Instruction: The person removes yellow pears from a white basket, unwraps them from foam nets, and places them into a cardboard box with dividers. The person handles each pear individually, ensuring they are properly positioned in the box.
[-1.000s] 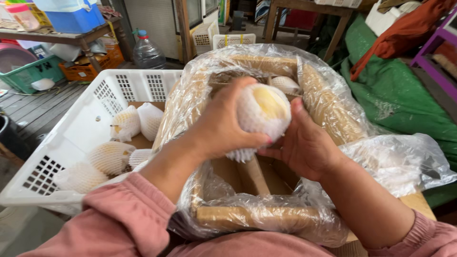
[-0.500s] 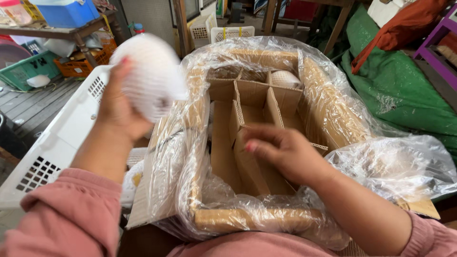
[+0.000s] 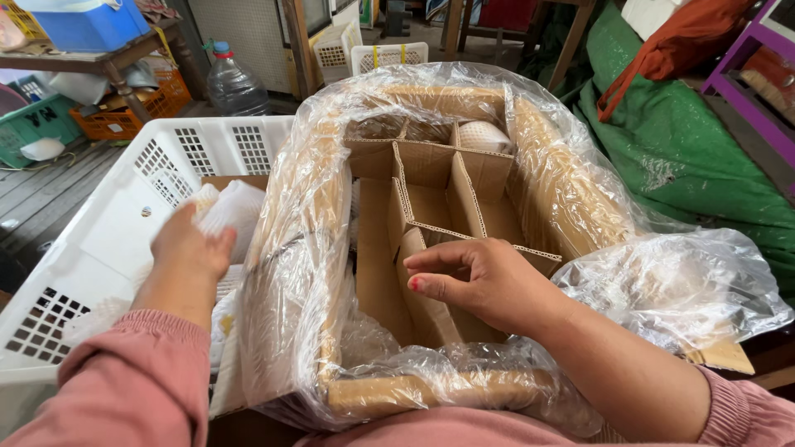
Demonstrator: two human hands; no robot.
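Observation:
A cardboard box (image 3: 571, 199) lined with clear plastic film sits in front of me, split into cells by a cardboard divider (image 3: 464, 194). One fruit in white foam netting (image 3: 484, 136) lies in a far cell. My right hand (image 3: 489, 281) rests on the divider's near edge, fingers loosely curled and holding nothing. My left hand (image 3: 186, 248) is down in the white plastic crate (image 3: 108, 215) at my left. Its fingers are spread against a foam-wrapped fruit (image 3: 232, 207) there. More wrapped fruit lies beneath my arm, partly hidden.
A green tarp (image 3: 662, 149) covers things to the right of the box. Behind the crate stand a clear water bottle (image 3: 233, 83), an orange basket (image 3: 137, 112), a green basket (image 3: 33, 124) and a blue tub (image 3: 91, 21) on a wooden table.
My left hand held a wrapped fruit up above the crate; it has dropped down into the crate, the fruit now beyond its fingers. My right hand has lowered onto the divider.

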